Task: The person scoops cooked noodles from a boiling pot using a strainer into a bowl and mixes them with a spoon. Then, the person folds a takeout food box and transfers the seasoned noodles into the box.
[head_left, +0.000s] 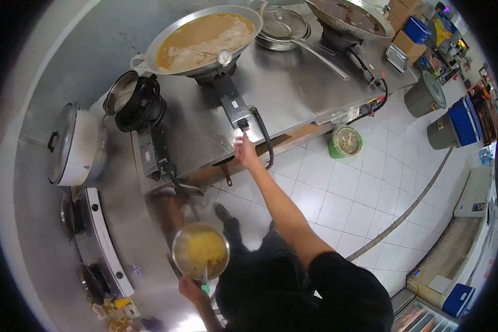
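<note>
So my left hand [191, 289] is clamped on the rim of a round silver metal bowl [179, 255] of yellow food, low beside my black-clothed body. My right hand's [245, 150] well apart, fingers partly spread at the black burner knob [243, 125]; can't tell if they touch.

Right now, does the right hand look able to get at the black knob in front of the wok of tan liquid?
Probably yes: the right hand appears empty, its fingertips are close to the black knob, and nothing visible blocks the way. The black hose curves to one side.
</note>
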Demonstrator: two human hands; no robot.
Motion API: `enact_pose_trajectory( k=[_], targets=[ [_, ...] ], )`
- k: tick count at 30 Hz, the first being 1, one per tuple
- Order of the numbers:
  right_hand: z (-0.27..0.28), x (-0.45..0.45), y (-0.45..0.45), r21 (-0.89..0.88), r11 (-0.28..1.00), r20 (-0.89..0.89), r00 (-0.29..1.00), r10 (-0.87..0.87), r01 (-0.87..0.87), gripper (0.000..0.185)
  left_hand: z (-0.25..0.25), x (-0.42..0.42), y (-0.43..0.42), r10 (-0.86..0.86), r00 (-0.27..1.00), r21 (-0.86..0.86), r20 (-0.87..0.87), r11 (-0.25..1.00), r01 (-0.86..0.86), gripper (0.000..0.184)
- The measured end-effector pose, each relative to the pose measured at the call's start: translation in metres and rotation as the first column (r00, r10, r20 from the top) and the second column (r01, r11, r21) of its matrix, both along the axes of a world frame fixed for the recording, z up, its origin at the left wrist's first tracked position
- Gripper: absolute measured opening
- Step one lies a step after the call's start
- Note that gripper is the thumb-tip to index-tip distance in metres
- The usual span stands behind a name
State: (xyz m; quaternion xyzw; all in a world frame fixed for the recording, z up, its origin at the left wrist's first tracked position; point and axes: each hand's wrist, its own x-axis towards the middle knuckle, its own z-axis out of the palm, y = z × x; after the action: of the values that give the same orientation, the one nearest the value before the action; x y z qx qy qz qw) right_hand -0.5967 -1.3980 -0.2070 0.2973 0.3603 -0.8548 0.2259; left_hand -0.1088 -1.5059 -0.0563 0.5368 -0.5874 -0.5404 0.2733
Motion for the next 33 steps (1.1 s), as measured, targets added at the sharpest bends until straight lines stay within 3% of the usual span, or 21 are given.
enact_pose_trajectory(
  k=[2, 4, 6, 8, 10, 12, 18, 26, 29, 31, 32, 33],
  targets=[
    [0.037, 0.071, 0.039, 0.326, 0.931, -0.262, 0.930, 0.258, -0.166, 0.047, -0.004, -0.017, 0.013, -0.163, 0.985, -0.059, 0.049, 0.984, 0.165, 0.019],
    [0.058, 0.135, 0.082, 0.359, 0.858, -0.234, 0.855, 0.463, -0.366, 0.047, -0.015, -0.042, 0.022, -0.226, 0.969, -0.051, 0.103, 0.971, 0.232, 0.020],
    [0.050, 0.191, 0.115, 0.373, 0.846, -0.136, 0.879, 0.457, -0.382, 0.045, -0.021, -0.081, 0.032, -0.369, 0.905, -0.118, 0.210, 0.910, 0.398, 0.021],
    [0.015, 0.231, 0.139, 0.659, 0.752, -0.359, 0.865, 0.352, -0.033, 0.049, -0.042, -0.122, 0.039, -0.491, 0.833, -0.189, 0.256, 0.819, 0.541, 0.020],
    [0.033, 0.232, 0.195, 0.660, 0.717, -0.103, 0.918, 0.384, -0.226, 0.044, -0.024, -0.193, 0.077, -0.496, 0.866, 0.093, 0.064, 0.867, 0.490, 0.022],
    [0.041, 0.216, 0.246, 0.686, 0.724, -0.184, 0.946, 0.268, -0.071, 0.040, -0.042, -0.251, 0.100, -0.560, 0.828, 0.128, -0.035, 0.819, 0.560, 0.022],
    [0.085, 0.129, 0.367, 0.726, 0.682, -0.148, 0.988, 0.030, 0.088, 0.039, -0.077, -0.426, 0.192, -0.580, 0.782, 0.220, -0.229, 0.751, 0.622, 0.017],
    [0.106, -0.012, 0.423, 0.789, 0.596, -0.016, 0.965, 0.262, -0.149, 0.035, -0.111, -0.576, 0.283, -0.560, 0.773, 0.269, -0.298, 0.728, 0.631, 0.021],
    [0.096, -0.045, 0.424, 0.902, 0.431, -0.138, 0.935, 0.326, -0.017, 0.023, -0.099, -0.609, 0.304, -0.578, 0.777, 0.314, -0.248, 0.711, 0.630, 0.023],
    [0.136, -0.078, 0.400, 0.950, 0.311, -0.187, 0.862, 0.472, 0.036, 0.031, -0.105, -0.621, 0.313, -0.571, 0.772, 0.261, -0.280, 0.729, 0.633, 0.023],
    [0.138, -0.089, 0.398, 0.981, 0.192, -0.110, 0.778, 0.619, -0.014, 0.046, -0.109, -0.620, 0.321, -0.578, 0.763, 0.253, -0.289, 0.723, 0.643, 0.024],
    [0.144, -0.100, 0.392, 0.977, 0.205, -0.097, 0.721, 0.686, -0.063, 0.053, -0.107, -0.625, 0.322, -0.616, 0.744, 0.289, -0.258, 0.686, 0.668, 0.024]
  ],
)
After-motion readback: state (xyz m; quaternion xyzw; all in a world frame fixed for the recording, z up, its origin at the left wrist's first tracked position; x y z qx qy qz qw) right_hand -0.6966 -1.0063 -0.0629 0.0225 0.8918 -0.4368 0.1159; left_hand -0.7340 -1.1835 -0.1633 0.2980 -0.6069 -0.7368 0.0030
